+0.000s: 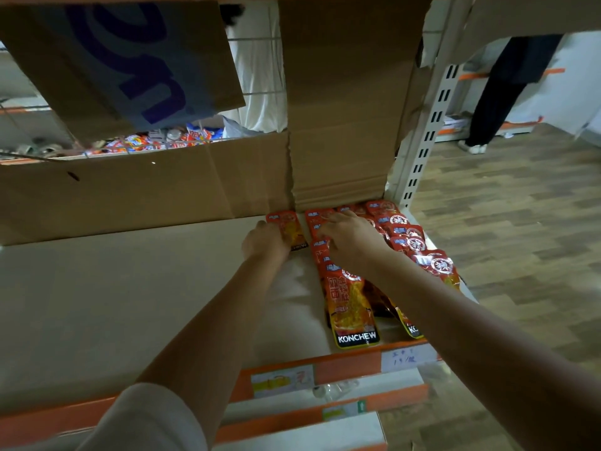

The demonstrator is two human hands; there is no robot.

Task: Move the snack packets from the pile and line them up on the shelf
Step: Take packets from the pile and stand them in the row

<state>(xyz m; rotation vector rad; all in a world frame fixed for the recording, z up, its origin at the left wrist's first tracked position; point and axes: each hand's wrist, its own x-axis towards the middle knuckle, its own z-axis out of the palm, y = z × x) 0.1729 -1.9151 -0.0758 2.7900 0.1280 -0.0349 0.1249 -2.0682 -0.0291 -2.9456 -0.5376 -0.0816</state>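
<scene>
Bare forearms; seemingly a white left sleeve (pixel 153 418).

Both bare forearms reach forward and converge, the left hand (pixel 265 244) knuckles-up with fingers curled down at its far edge, the right hand (pixel 349 237) palm-down just beside it, fingers spread leftward

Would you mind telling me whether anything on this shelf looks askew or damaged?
The cardboard backing behind the snack packets is torn along its right edge. The single packet under the left hand lies apart from the rows.
</scene>
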